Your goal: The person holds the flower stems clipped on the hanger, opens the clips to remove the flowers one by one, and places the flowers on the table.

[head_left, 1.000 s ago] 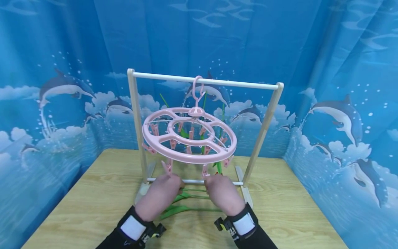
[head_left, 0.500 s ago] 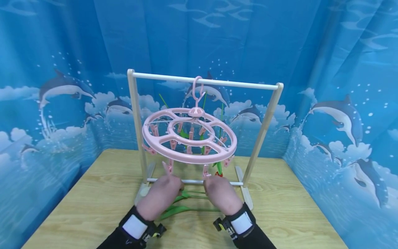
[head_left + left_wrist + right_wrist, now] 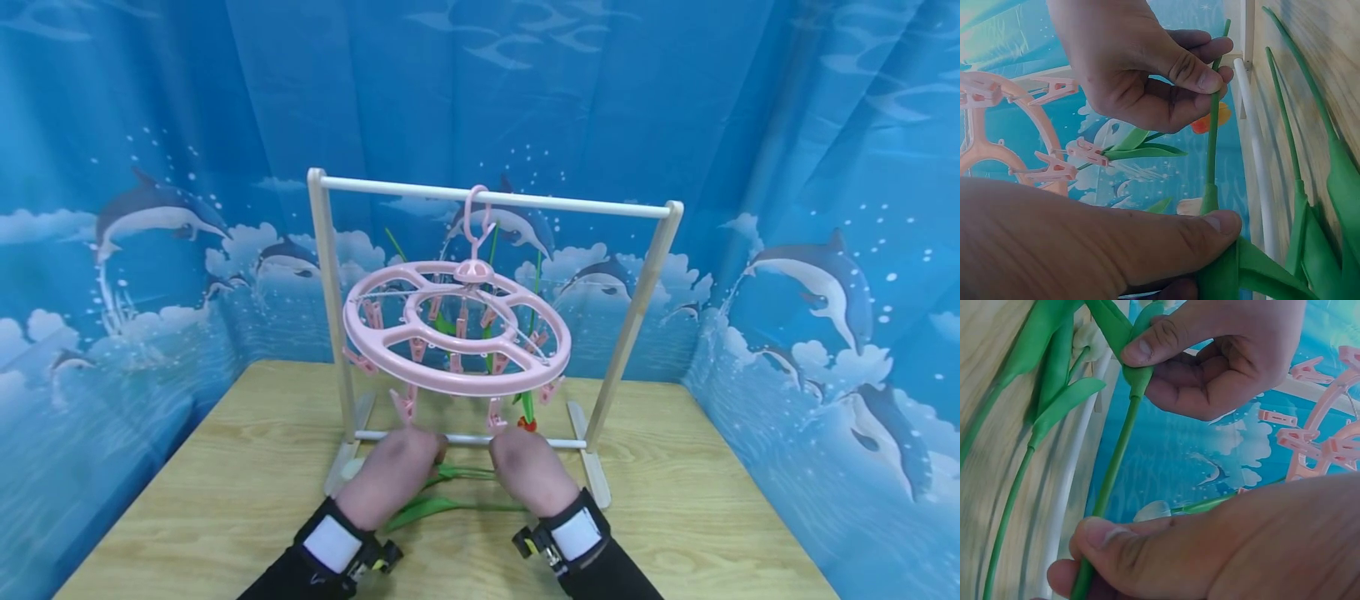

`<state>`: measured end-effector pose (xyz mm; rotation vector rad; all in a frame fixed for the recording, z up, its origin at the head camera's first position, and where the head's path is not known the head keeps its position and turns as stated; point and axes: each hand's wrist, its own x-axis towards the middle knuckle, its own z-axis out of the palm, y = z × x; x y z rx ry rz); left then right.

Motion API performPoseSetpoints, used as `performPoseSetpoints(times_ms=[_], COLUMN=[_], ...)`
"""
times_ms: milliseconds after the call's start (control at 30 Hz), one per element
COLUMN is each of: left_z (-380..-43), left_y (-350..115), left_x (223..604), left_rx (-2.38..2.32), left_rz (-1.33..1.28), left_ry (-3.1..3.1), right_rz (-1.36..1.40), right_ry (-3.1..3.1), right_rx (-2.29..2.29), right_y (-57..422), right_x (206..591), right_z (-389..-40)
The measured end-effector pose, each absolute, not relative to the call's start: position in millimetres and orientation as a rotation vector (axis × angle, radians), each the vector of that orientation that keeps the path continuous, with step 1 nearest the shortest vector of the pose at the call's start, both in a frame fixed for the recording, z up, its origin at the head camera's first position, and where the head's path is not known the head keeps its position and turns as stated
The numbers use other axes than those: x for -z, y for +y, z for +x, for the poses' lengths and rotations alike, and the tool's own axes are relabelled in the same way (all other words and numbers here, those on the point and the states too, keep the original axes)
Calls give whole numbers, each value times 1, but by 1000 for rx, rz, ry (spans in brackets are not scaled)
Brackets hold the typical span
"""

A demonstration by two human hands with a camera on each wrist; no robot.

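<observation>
Below the pink hanger, a leafy stem was pinched in curled fingers by the left hand and right hand.

My left grip and right grip below pink clip hanger, green leaves between them, rack within the table's side edges

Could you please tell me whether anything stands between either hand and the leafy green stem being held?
Nothing visible does: the left hand grips the leafy green stem by its leafy part, and the right hand pinches it along the bare part. Other leafy stems lie on the table, off to one side.
</observation>
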<state>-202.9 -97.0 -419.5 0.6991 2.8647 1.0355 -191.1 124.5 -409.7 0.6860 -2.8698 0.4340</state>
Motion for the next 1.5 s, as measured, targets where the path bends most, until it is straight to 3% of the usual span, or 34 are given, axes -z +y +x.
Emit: performPoseSetpoints(times_ms=[167,433,767,1500], left_z=[-205,-209,-209,-213], left_y=[-96,-94,-92,-88], left_x=[423,432,437,455], left_rx=[-796,-992,-450,-431], left_rz=[920,747,990,1045], left_ry=[2993,2871,3128,3142], right_rz=[698,700,620,573], right_ry=[-2879,-2887,-2999,-3077], right_rx=[-365,-384,-429,-227], right_y=[125,125,123,120], right_x=[415,420,424,441], right_z=[-193,-193,-198,-207])
